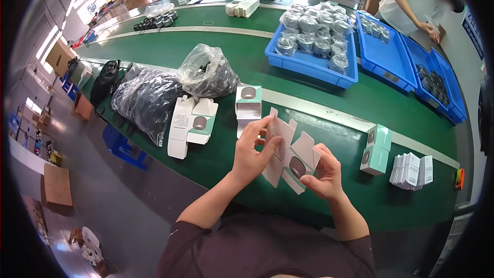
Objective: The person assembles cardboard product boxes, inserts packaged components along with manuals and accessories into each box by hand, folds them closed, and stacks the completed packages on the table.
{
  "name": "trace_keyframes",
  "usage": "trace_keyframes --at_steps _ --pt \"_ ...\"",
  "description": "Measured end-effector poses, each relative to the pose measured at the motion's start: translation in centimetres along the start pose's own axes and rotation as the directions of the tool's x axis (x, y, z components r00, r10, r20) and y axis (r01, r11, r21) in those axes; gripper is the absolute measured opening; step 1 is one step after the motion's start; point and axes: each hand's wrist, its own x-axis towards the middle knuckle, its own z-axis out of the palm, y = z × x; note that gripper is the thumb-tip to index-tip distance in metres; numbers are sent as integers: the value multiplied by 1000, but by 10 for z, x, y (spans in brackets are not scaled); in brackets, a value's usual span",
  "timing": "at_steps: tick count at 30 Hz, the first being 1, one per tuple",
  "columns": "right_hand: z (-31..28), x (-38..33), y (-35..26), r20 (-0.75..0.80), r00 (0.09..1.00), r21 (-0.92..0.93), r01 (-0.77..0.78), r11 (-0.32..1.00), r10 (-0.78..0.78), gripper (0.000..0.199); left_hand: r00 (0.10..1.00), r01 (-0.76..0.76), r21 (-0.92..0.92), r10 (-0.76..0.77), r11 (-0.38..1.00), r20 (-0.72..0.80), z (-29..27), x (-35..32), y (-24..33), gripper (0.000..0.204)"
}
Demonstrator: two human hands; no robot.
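Observation:
Between my hands is a small white and mint-green carton (305, 149), partly folded, its flaps sticking out and a round grey product picture on one panel. My left hand (253, 150) grips its white panel, thumb in front and fingers behind. On the other side, my right hand (327, 173) pinches the green panel between thumb and fingers. Just beyond my left hand stand boxes (248, 104) of the same kind. Unfilled flat cartons (180, 127) lie further left. To the right are two stacked mint-green boxes (375, 150) beside a stack of folded white leaflets (406, 171).
A clear plastic bag (207, 74) and a larger bag of dark items (146, 100) sit at the left. Beyond the white strip, a blue tray (312, 69) holds several plastic-wrapped round items. More blue trays (386, 64) stand at right, near a co-worker (411, 0).

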Motion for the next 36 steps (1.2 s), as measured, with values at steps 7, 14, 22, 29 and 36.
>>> trace_keyframes --at_steps 7,14,22,29,36 --pt "-11 -2 14 72 994 -173 98 980 -87 62 975 -208 185 189 960 115 11 -11 -1 54" --pt "4 -16 48 -354 929 -445 -65 893 -109 94 874 -119 -185 192 975 447 15 -17 16 69" --pt "19 -6 48 -34 868 -610 374 699 -495 115 976 -110 -479 187 871 115 44 -19 -9 74" --pt "13 -1 34 160 875 -792 390 470 -456 92 886 -291 -335 384 896 259 36 -10 -22 42" --pt "14 -4 35 34 858 -777 345 526 -513 80 978 -51 -315 112 948 177 35 -9 6 14"
